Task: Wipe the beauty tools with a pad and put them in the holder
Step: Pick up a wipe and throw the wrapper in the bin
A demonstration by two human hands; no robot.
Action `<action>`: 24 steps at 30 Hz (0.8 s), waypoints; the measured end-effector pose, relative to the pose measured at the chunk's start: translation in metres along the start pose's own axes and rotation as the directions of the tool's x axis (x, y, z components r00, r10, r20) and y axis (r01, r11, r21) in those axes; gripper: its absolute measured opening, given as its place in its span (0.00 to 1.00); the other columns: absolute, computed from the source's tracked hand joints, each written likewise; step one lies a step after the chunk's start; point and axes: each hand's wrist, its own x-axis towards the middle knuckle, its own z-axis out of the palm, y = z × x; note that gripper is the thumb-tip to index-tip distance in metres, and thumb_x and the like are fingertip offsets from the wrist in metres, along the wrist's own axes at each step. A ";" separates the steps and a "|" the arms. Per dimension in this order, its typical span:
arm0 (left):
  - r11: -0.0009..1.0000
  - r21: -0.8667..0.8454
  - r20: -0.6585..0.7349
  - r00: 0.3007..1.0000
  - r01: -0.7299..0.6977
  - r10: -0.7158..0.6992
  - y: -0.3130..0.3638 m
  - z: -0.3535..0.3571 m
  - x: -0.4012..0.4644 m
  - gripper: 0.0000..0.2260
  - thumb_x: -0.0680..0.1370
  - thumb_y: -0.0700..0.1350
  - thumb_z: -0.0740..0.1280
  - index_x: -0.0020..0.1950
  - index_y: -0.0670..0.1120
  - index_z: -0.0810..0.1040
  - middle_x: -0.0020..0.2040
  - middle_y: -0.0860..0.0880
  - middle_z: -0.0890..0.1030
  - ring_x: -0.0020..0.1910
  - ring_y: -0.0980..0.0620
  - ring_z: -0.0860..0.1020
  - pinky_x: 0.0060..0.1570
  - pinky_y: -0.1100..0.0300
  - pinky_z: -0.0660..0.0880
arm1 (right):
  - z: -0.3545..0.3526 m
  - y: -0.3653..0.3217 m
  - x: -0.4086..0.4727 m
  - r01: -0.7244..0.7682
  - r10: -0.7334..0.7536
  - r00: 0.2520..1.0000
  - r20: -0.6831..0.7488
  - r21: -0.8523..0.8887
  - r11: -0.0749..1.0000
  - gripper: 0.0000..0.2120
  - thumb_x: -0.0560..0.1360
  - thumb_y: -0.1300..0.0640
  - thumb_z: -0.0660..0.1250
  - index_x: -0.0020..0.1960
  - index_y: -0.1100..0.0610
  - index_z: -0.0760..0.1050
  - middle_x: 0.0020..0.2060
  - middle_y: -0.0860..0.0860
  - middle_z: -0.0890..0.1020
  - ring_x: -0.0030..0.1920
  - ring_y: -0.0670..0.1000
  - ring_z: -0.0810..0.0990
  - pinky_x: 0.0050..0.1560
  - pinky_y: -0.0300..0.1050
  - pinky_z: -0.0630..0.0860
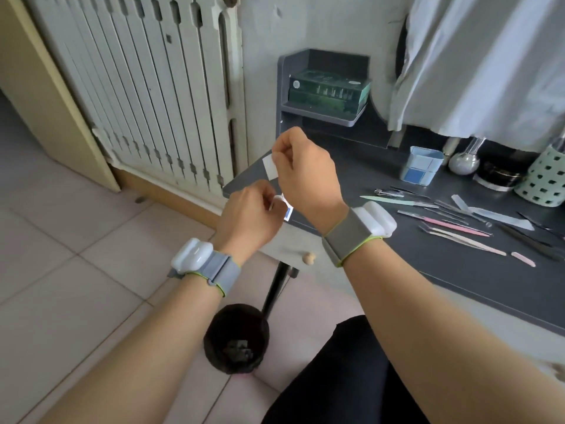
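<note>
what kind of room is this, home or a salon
Most likely a home corner used for nail or beauty care: a small dark desk beside a white radiator, manicure tools laid out, and a bin on the tiled floor.

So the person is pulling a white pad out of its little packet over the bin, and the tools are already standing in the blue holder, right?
Not quite. The head view shows the tools lying flat on the dark table, while the blue holder stands apart behind them. The rest holds: the right hand pinches the white pad, the left hand holds the packet, above the bin.
</note>
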 end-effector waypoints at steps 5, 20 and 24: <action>0.993 -0.040 0.014 0.993 0.115 -0.114 -0.029 0.002 -0.018 0.15 0.76 0.46 0.65 0.32 0.51 0.63 0.26 0.54 0.70 0.27 0.56 0.67 0.28 0.60 0.59 | 0.025 -0.011 -0.014 0.089 -0.085 0.995 0.054 -0.074 0.993 0.06 0.78 0.62 0.59 0.52 0.55 0.73 0.43 0.52 0.80 0.43 0.58 0.78 0.43 0.56 0.77; 0.936 0.092 0.186 0.918 0.339 -0.351 -0.100 0.043 -0.066 0.06 0.76 0.48 0.64 0.44 0.46 0.77 0.38 0.50 0.79 0.39 0.48 0.77 0.40 0.54 0.75 | 0.076 -0.022 -0.031 0.179 -0.167 0.981 0.095 -0.142 0.974 0.10 0.74 0.68 0.61 0.52 0.58 0.74 0.43 0.51 0.81 0.42 0.56 0.75 0.46 0.50 0.71; 0.912 0.160 0.228 0.885 0.377 -0.406 -0.134 0.069 -0.071 0.06 0.77 0.49 0.64 0.44 0.48 0.79 0.40 0.52 0.81 0.42 0.47 0.79 0.41 0.57 0.75 | 0.091 -0.019 -0.036 0.201 -0.186 0.977 0.107 -0.154 0.967 0.10 0.74 0.68 0.61 0.52 0.57 0.74 0.41 0.51 0.79 0.40 0.55 0.73 0.45 0.49 0.70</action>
